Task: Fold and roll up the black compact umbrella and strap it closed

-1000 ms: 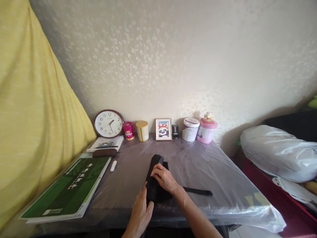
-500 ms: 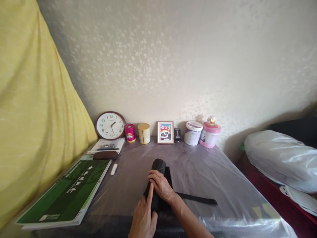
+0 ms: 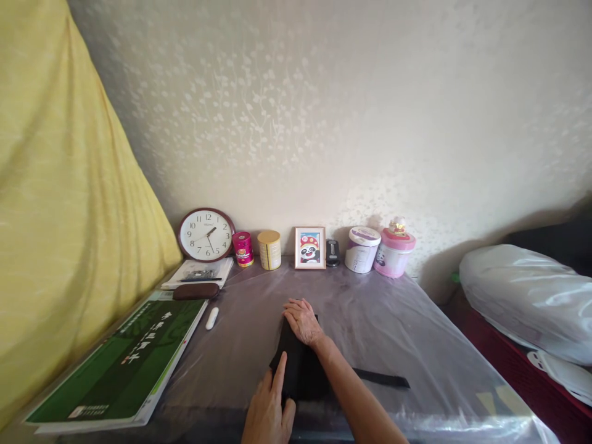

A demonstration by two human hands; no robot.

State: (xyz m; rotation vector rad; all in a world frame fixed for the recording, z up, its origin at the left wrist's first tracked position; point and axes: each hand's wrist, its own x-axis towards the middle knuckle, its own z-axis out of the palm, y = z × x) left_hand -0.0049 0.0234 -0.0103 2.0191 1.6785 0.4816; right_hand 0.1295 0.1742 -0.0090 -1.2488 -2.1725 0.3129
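A black fabric piece (image 3: pixel 300 370) lies lengthwise on the table in front of me. A black strap (image 3: pixel 382 377) runs out to the right from beneath my right forearm. My right hand (image 3: pixel 300 319) rests palm down over the far end of the fabric, its fingers stretched out and hiding that end. At the near left edge is my left hand (image 3: pixel 271 404); its index finger points forward along the cloth, and the thumb stands apart from it. The other left fingers are partly hidden.
Green book (image 3: pixel 120 364), brown case (image 3: pixel 196 291) and small white object (image 3: pixel 212 318) lie left. Along the wall stand a clock (image 3: pixel 206 234), pink tin (image 3: pixel 243 249), yellow-lidded can (image 3: pixel 269 250), panda picture (image 3: pixel 309 248) and two tubs (image 3: pixel 363 250). Clear plastic covers the table (image 3: pixel 393 333).
My right hand has moved forward to the far end of the black fabric, where the thick rolled end showed before. The left hand has stayed nearly in place.
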